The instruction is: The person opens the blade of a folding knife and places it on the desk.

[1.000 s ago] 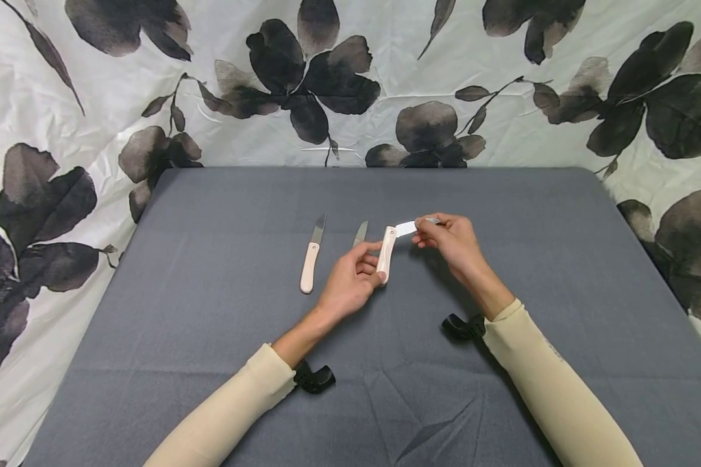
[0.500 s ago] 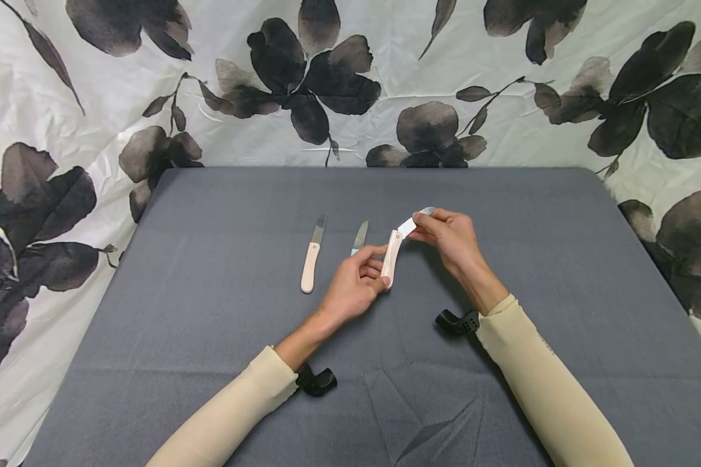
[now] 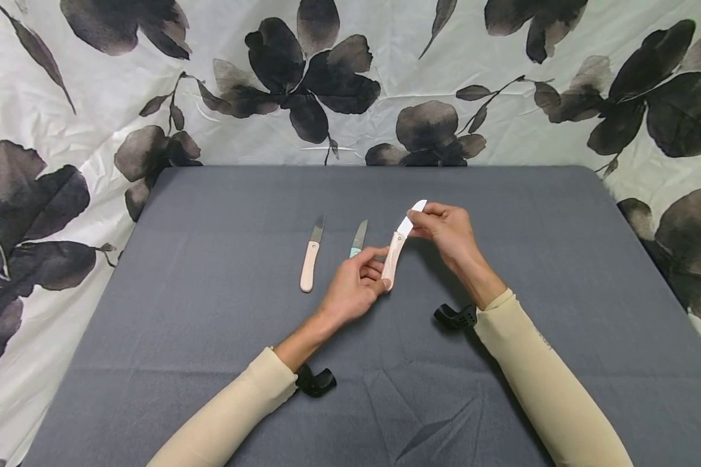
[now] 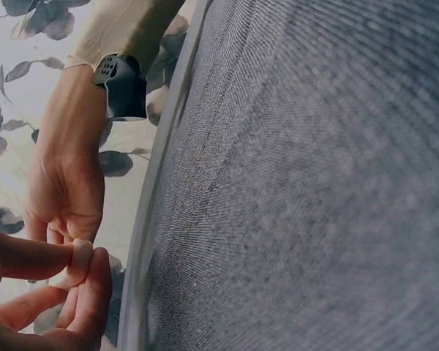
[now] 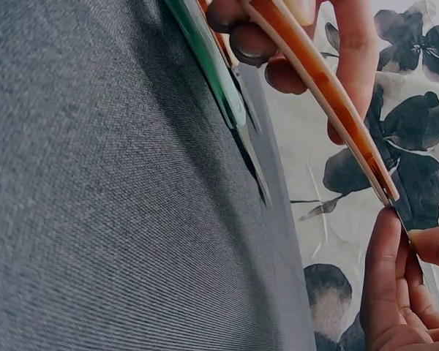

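Observation:
A folding knife [image 3: 392, 263] with a pale pinkish handle is raised over the table, its blade swung out nearly in line with the handle. My left hand [image 3: 353, 284] pinches the lower handle between thumb and fingers. Thumb and fingers of my right hand [image 3: 448, 235] pinch the blade, whose tip shows past them. In the right wrist view the handle's open slot [image 5: 329, 88] looks orange inside. A green-handled knife [image 5: 212, 66] lies behind my left hand, its handle mostly hidden in the head view. Left of it lies another pale-handled knife [image 3: 309, 267], blade out.
Grey cloth [image 3: 210, 311] covers the table, creased near the front. A white curtain with dark flowers [image 3: 309, 71] hangs behind its far edge. Black wrist mounts [image 3: 455, 317] stick out from both sleeves.
My right hand has moved the blade upward, swinging it from sideways to nearly straight with the handle. My left hand, still gripping the handle, has shifted slightly right.

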`<control>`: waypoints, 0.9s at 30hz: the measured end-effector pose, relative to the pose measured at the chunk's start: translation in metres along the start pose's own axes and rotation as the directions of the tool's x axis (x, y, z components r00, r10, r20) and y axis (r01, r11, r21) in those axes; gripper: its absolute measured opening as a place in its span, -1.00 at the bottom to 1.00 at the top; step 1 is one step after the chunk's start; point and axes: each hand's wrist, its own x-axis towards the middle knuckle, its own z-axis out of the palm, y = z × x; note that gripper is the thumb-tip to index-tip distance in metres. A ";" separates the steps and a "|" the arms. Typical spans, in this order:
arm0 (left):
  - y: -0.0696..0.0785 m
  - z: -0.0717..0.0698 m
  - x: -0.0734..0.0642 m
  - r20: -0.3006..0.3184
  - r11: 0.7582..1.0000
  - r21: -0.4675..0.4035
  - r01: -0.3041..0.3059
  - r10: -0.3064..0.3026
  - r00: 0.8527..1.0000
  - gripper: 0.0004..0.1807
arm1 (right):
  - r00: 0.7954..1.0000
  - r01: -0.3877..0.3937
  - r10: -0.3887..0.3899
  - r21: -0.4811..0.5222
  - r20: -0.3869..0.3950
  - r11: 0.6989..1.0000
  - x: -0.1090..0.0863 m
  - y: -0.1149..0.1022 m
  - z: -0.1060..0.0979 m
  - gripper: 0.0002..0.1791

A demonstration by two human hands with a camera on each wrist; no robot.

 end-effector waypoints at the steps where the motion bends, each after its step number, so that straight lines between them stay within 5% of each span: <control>1: 0.000 0.000 0.000 0.002 1.000 0.008 -0.002 0.002 1.000 -0.42 | 1.000 -0.007 0.007 -0.009 0.001 1.000 0.000 0.000 0.000 -0.90; 14: -0.005 0.001 0.000 0.033 0.998 0.060 0.018 -0.020 0.999 -0.42 | 0.996 -0.021 0.034 -0.141 0.087 0.990 0.004 -0.001 -0.004 -0.84; 21: -0.003 0.006 0.001 0.065 0.975 0.220 -0.015 0.001 0.998 -0.32 | 0.997 -0.012 0.031 -0.236 0.076 0.972 0.003 0.000 -0.008 -0.47; 27: -0.001 0.011 0.001 0.102 0.945 0.323 -0.054 0.022 0.995 -0.20 | 0.997 -0.002 0.027 -0.334 0.070 0.943 0.005 0.001 -0.008 -0.48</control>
